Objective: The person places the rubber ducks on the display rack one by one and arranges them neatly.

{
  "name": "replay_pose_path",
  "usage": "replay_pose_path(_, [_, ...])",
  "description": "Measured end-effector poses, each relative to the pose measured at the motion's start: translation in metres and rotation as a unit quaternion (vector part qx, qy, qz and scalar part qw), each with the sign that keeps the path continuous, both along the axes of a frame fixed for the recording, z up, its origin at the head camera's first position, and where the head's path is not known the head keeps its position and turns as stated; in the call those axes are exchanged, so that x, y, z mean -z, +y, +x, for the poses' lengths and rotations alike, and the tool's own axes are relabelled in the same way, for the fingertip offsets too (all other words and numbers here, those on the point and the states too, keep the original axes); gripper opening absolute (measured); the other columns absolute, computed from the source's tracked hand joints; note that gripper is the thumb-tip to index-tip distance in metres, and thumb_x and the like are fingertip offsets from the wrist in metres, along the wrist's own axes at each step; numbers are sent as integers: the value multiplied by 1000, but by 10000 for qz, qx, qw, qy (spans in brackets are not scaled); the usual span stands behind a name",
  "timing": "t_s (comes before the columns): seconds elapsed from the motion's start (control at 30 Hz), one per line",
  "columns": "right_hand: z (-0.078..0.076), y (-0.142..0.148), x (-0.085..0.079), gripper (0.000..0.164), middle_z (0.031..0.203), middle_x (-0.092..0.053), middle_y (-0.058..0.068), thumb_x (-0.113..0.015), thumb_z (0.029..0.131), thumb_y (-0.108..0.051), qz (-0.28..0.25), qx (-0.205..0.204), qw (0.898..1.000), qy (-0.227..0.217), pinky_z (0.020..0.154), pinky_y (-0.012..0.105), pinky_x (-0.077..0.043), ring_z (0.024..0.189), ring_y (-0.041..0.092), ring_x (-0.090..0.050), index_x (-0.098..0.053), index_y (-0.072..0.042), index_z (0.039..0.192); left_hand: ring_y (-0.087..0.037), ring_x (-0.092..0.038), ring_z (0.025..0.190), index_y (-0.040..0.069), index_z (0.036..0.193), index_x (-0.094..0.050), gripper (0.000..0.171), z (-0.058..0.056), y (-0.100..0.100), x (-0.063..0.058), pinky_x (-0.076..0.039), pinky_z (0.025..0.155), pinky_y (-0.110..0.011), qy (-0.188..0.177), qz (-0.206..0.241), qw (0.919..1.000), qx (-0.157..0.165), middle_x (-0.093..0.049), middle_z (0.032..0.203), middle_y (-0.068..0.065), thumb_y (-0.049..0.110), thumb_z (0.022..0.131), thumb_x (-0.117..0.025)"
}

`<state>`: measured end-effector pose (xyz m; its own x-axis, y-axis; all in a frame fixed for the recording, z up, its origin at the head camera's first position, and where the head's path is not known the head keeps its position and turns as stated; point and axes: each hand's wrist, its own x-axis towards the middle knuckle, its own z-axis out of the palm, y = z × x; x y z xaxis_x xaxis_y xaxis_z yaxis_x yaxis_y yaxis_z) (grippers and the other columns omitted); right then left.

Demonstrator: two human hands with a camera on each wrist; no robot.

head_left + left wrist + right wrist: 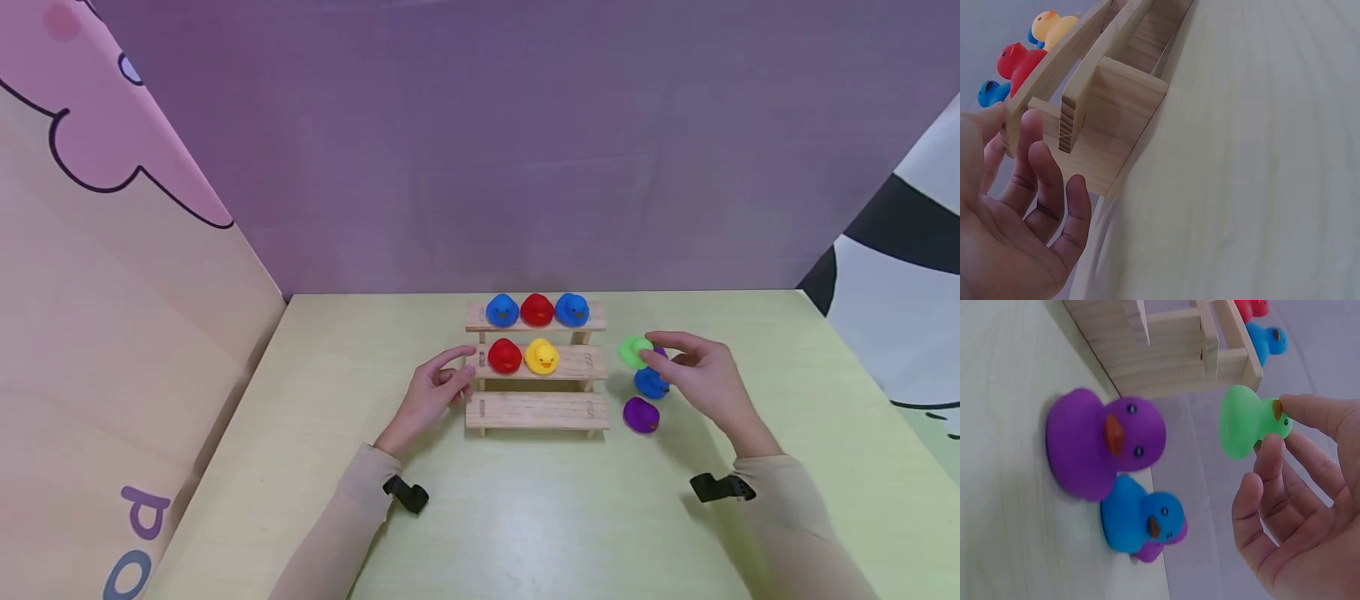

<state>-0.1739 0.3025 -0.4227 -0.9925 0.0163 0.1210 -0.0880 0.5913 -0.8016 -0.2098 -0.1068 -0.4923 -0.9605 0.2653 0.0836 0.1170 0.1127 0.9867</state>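
My right hand [701, 375] pinches a light green rubber duck [1241, 422] by its head between thumb and fingers, raised above the table beside the rack. Below it are a blue duck [1138, 515], a purple duck [1082, 444] and another purple duck [1147, 552] mostly hidden behind the blue one. My left hand [431, 392] is at the left end of a three-tier wooden rack [536, 410], fingertips right at the middle plank's end, other fingers loosely bent. On that plank sit a red duck [505, 357] and a yellow duck [542, 357].
The top plank carries a blue duck [502, 311], a red duck [537, 311] and another blue duck [572, 310]. The bottom plank is bare wood. A purple backdrop [540, 167] rises behind the pale table [525, 517], with printed panels on both sides.
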Motion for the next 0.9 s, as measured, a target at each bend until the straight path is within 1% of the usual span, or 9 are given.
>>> replay_pose_path(0.1, [0, -6, -1, 49, 122, -72, -14, -74, 100, -45, -13, -88, 10000, -27, 71, 28, -57, 84, 12, -75, -71, -13, 137, -19, -58, 70, 14, 145, -65, 38, 0, 0, 1, -47, 65, -23, -3, -15, 10000, 13, -69, 80, -23, 20, 108, -65])
replay_pose_path(0.2, [1, -10, -1, 48, 127, -74, 2, -74, 101, -44, 63, -141, 9999, -11, 72, 26, -56, 87, 7, -72, -72, -13, 137, -19, -58, 70, 15, 146, -65, 38, 1, 0, 0, -47, 65, -23, 0, -33, 10000, 33, -70, 79, -19, 19, 108, -66])
replay_pose_path(0.27, [1, -13, -2, 47, 128, -74, 7, -74, 101, -44, 122, -163, 9998, 16, 71, 25, -54, 86, 5, -70, -72, -12, 137, -20, -58, 70, 15, 146, -65, 38, 1, 0, 0, -47, 65, -23, 4, -43, 10000, 36, -70, 79, -19, 19, 108, -66])
replay_pose_path(0.33, [0, -15, -2, 47, 123, -76, 3, -74, 101, -43, 162, -187, 9997, 37, 70, 25, -53, 84, 5, -67, -72, -12, 137, -20, -58, 70, 15, 145, -65, 38, 2, 0, -1, -47, 65, -23, 0, -50, 10000, 26, -69, 80, -22, 20, 108, -66])
replay_pose_path(0.5, [0, -22, -3, 45, 102, -73, -16, -75, 100, -41, 114, -244, 9996, 16, 68, 26, -52, 80, 8, -66, -73, -13, 135, -20, -59, 71, 16, 145, -65, 38, 3, -1, 0, -47, 65, -23, -20, -81, 10000, 16, -68, 84, -29, 21, 108, -65])
replay_pose_path(0.57, [0, -26, -5, 43, 95, -72, -18, -76, 100, -39, 74, -288, 9996, 20, 67, 27, -51, 78, 10, -66, -74, -13, 135, -20, -59, 71, 17, 145, -65, 38, 3, -2, 0, -48, 66, -23, -29, -101, 9999, 3, -69, 84, -28, 21, 108, -65])
replay_pose_path(0.63, [0, -29, -6, 42, 91, -72, -16, -76, 100, -37, 63, -338, 9994, 43, 66, 27, -51, 77, 10, -66, -74, -13, 135, -20, -59, 71, 18, 145, -65, 37, 3, -2, 0, -48, 66, -22, -42, -116, 9999, -14, -69, 83, -26, 21, 108, -65])
replay_pose_path(0.7, [0, -33, -7, 41, 87, -72, -10, -77, 100, -35, 25, -396, 9992, 63, 62, 27, -48, 74, 11, -63, -74, -13, 134, -20, -59, 72, 18, 145, -65, 37, 2, -2, 0, -48, 66, -23, -38, -120, 9999, -17, -70, 83, -25, 21, 108, -65])
replay_pose_path(0.9, [-4, -46, -5, 37, 79, -72, 3, -80, 98, -31, -114, -598, 9980, 141, 54, 27, -43, 65, 14, -60, -76, -11, 129, -21, -60, 71, 16, 146, -65, 38, 1, -2, 1, -49, 67, -23, 5, -80, 10000, 16, -69, 85, -30, 21, 108, -65])
